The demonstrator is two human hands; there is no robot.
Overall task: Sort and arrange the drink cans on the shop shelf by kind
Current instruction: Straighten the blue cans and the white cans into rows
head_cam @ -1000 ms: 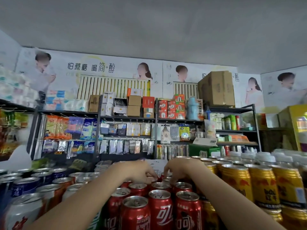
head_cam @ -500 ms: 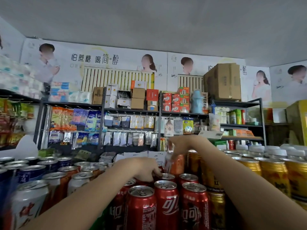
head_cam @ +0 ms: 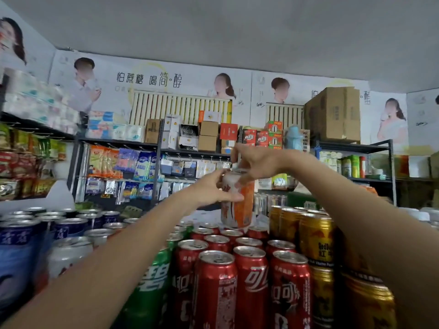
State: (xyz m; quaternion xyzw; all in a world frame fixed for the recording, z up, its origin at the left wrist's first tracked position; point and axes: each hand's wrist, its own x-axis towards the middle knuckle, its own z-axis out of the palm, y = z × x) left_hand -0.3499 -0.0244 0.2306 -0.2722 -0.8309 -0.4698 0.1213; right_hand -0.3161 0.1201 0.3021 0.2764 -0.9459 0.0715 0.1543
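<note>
An orange-and-white can [head_cam: 240, 210] is held up above the rows of cans, upright, near the middle of the view. My right hand [head_cam: 255, 165] pinches its top rim from above. My left hand [head_cam: 213, 188] wraps round its side from the left. Below it stand several red cola cans [head_cam: 251, 281] in rows. A green can [head_cam: 152, 288] stands at their left. Gold energy-drink cans [head_cam: 318, 238] are stacked on the right. Blue and white cans [head_cam: 69, 231] fill the left side.
Behind the cans runs a black metal shelving unit [head_cam: 159, 148] hung with snack and tissue packs. Cardboard boxes [head_cam: 335, 112] sit on its top at the right. Bottles with white caps [head_cam: 425, 216] stand at the far right edge.
My right hand has lifted the orange-and-white can up out of the rows. My left hand has risen from the red cans and taken hold of its side. The view has tilted up.
</note>
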